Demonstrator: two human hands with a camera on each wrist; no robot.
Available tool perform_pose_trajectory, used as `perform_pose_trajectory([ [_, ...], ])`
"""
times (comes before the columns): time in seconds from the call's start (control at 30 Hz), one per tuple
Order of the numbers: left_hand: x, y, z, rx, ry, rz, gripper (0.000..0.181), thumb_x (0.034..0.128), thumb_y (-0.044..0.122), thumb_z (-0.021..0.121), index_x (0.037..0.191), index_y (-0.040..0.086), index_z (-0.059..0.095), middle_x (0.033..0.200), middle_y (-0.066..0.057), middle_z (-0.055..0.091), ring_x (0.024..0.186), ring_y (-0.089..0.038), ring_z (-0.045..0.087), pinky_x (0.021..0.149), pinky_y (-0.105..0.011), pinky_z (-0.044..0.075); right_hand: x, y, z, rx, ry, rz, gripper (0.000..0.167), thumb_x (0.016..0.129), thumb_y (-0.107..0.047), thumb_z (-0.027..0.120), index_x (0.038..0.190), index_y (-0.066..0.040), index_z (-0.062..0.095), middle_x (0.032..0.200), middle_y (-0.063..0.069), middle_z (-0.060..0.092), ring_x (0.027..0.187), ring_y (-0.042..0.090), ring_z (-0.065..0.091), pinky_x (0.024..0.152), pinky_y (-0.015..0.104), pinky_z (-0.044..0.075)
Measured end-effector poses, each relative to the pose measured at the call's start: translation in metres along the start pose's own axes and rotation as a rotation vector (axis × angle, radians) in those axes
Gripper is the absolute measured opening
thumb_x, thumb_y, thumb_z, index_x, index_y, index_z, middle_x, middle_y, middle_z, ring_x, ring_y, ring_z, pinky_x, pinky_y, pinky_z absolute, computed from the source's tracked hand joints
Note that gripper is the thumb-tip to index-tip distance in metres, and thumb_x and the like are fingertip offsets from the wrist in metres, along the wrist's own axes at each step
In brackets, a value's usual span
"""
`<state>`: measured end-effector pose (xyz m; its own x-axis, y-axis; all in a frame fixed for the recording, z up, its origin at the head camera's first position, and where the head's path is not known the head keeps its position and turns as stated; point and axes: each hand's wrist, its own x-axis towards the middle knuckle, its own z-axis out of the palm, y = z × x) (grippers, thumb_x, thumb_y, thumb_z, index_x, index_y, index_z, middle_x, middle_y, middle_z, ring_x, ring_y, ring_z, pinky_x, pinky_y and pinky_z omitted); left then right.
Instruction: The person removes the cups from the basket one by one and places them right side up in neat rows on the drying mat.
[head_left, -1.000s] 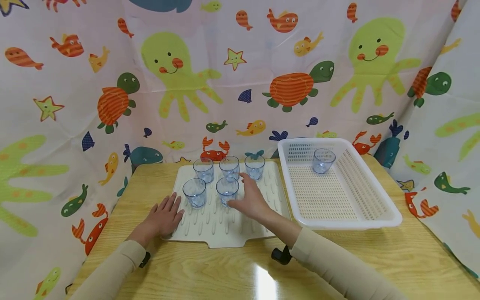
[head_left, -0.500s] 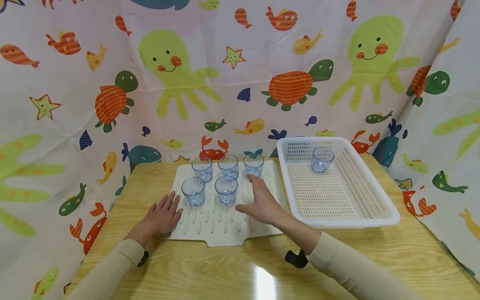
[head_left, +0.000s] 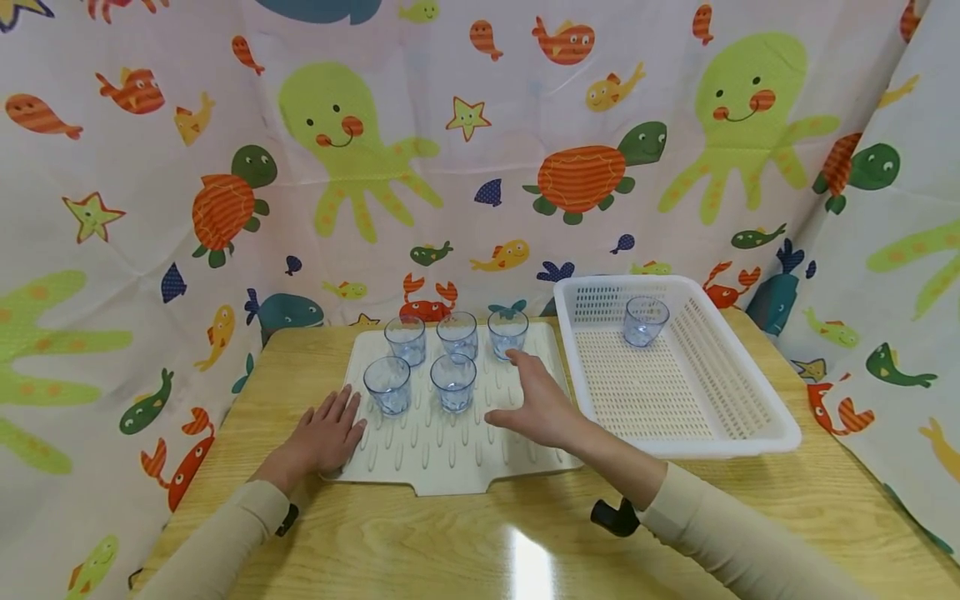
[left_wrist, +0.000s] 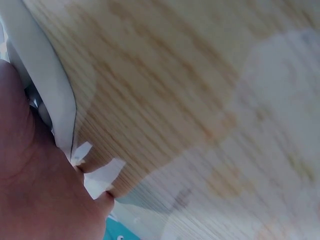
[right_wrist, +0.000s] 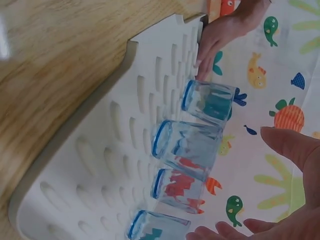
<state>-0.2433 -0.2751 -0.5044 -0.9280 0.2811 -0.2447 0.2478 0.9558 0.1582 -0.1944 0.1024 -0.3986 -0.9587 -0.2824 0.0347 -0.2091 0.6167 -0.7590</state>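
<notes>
Several clear bluish glass tumblers stand upright on a cream ridged draining tray (head_left: 450, 479). Three make a back row, ending at the right with one tumbler (head_left: 507, 333); in front are a left tumbler (head_left: 388, 387) and a right tumbler (head_left: 453, 385). My right hand (head_left: 536, 408) hovers over the tray's right part, thumb and fingers spread apart, holding nothing; in the right wrist view, the hand (right_wrist: 285, 200) is apart from the nearer tumbler (right_wrist: 187, 147). My left hand (head_left: 324, 433) rests on the tray's left edge with fingers extended.
A white perforated plastic basket (head_left: 750, 392) stands right of the tray, with one tumbler (head_left: 645, 322) at its back. Wooden table (head_left: 420, 542) extends in front. A curtain (head_left: 465, 192) printed with sea animals hangs behind and at both sides.
My right hand has drawn back to the right, away from the front right tumbler, which stays on the tray. The left hand has kept its place.
</notes>
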Motion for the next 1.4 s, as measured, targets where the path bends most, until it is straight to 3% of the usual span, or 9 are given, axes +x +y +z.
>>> perform_pose_trajectory([
  [0.3, -0.014, 0.018, -0.018, -0.014, -0.027, -0.017, 0.069, 0.1106, 0.04, 0.034, 0.162, -0.002, 0.016, 0.169, -0.026, 0.005, 0.154, -0.05, 0.006, 0.118, -0.072, 0.006, -0.009, -0.003, -0.02, -0.018, -0.023, -0.007, 0.096, 0.085, -0.029, 0.083, 0.158, -0.001, 0.027, 0.159, 0.023, 0.033, 0.146, 0.041, 0.036, 0.114, 0.061, 0.035],
  [0.4, -0.015, 0.02, -0.018, -0.024, -0.024, -0.016, 0.069, 0.1104, 0.039, 0.035, 0.162, -0.002, 0.017, 0.169, -0.025, 0.006, 0.154, -0.049, 0.006, 0.118, -0.072, 0.006, -0.011, -0.003, -0.026, -0.017, -0.023, -0.009, 0.096, 0.085, -0.028, 0.083, 0.158, -0.001, 0.028, 0.16, 0.023, 0.033, 0.146, 0.041, 0.036, 0.114, 0.061, 0.034],
  [0.67, -0.007, 0.008, -0.006, -0.045, -0.013, 0.007, 0.075, 0.1093, 0.051, 0.03, 0.163, 0.002, 0.015, 0.17, -0.022, 0.004, 0.154, -0.048, 0.004, 0.117, -0.073, 0.003, -0.015, 0.0, -0.038, -0.042, -0.015, -0.009, 0.096, 0.085, -0.029, 0.083, 0.157, 0.0, 0.028, 0.159, 0.024, 0.034, 0.143, 0.044, 0.038, 0.112, 0.063, 0.037],
  [0.93, 0.005, -0.005, 0.007, 0.004, 0.014, -0.002, 0.075, 0.1092, 0.051, 0.027, 0.164, 0.002, 0.012, 0.171, -0.021, 0.001, 0.155, -0.046, 0.003, 0.118, -0.071, 0.004, -0.016, 0.005, -0.053, -0.057, -0.003, 0.002, 0.094, 0.085, -0.03, 0.083, 0.156, 0.001, 0.029, 0.159, 0.025, 0.035, 0.143, 0.045, 0.038, 0.112, 0.064, 0.035],
  [1.17, -0.002, 0.0, 0.0, -0.002, 0.025, 0.014, 0.072, 0.1104, 0.048, 0.027, 0.163, 0.0, 0.014, 0.17, -0.023, 0.004, 0.155, -0.048, 0.006, 0.118, -0.072, 0.007, -0.018, 0.01, -0.064, -0.058, -0.001, 0.009, 0.095, 0.086, -0.031, 0.082, 0.157, 0.001, 0.028, 0.16, 0.024, 0.033, 0.143, 0.048, 0.037, 0.11, 0.066, 0.037],
  [1.4, -0.006, 0.007, -0.007, -0.017, -0.003, 0.002, 0.071, 0.1104, 0.044, 0.029, 0.163, 0.0, 0.013, 0.17, -0.023, 0.004, 0.155, -0.047, 0.004, 0.119, -0.071, 0.005, -0.021, 0.01, -0.077, -0.05, -0.01, 0.024, 0.095, 0.086, -0.033, 0.083, 0.157, 0.0, 0.029, 0.16, 0.024, 0.033, 0.144, 0.048, 0.035, 0.109, 0.067, 0.038],
])
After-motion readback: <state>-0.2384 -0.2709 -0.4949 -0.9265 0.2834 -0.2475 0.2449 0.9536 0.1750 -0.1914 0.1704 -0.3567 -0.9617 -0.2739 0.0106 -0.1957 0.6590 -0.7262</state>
